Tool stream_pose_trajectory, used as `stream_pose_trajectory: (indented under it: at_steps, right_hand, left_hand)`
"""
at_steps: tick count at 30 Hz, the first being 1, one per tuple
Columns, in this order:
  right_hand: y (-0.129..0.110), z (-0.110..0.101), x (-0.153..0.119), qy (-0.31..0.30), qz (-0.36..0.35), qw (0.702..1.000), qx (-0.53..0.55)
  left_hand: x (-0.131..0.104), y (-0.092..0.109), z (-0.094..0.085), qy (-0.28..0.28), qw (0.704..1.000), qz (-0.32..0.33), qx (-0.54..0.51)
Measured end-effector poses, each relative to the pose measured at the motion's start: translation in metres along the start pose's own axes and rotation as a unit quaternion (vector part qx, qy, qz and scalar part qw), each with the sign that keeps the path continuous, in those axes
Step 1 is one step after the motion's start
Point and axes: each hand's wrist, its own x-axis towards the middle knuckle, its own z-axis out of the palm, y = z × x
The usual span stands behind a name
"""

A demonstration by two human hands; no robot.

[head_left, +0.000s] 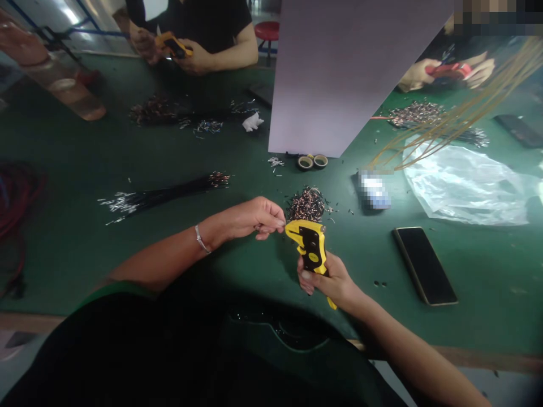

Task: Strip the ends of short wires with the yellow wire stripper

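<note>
My right hand (331, 278) is wrapped round the handles of a yellow and black wire stripper (314, 243), its head pointing up and to the left. Fingertips of my left hand (263, 217) are pinched together right at the stripper's jaws; what lies between them is too small to make out. Just beyond the tool is a heap of short copper and black wire pieces (309, 202). Left of it lies a bundle of black wires (169, 194), with bare copper ends at right and shiny silvery tips at left.
A phone (425, 265) and a clear plastic bag (466, 186) lie at right. Two tape rolls (313, 162) sit below a tall pale panel (335, 73). Across the green table (237, 271), co-workers' hands (195, 56) hold similar tools. A bottle (76, 93) is at upper left.
</note>
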Motion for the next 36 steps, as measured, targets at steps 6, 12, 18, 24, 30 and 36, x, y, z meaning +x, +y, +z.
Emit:
stream_pose_trajectory:
  at_steps: [6, 12, 18, 24, 30, 36]
  right_hand:
    - [0.005, 0.0, 0.001, 0.017, -0.005, 0.998, -0.059]
    - [0.003, 0.0, 0.002, 0.015, -0.008, 0.997, -0.078]
    - [0.002, 0.001, 0.003, 0.022, -0.012, 0.997, -0.078]
    - [0.002, 0.0, 0.009, 0.036, -0.002, 0.995, -0.092]
    - [0.002, -0.003, 0.013, 0.022, -0.017, 0.999, -0.046]
    - [0.003, -0.012, 0.011, 0.06, -0.043, 0.997, 0.028]
  left_hand:
    - [0.002, 0.0, 0.001, 0.029, 0.999, 0.009, 0.045]
    - [0.003, 0.0, -0.003, 0.009, 0.995, 0.034, 0.097]
    - [0.003, 0.006, -0.006, 0.005, 0.989, 0.04, 0.145]
    - [0.006, 0.005, -0.011, 0.021, 0.98, 0.051, 0.189]
    - [0.005, 0.006, -0.011, 0.044, 0.98, 0.05, 0.19]
    - [0.002, 0.008, -0.006, 0.068, 0.985, 0.053, 0.152]
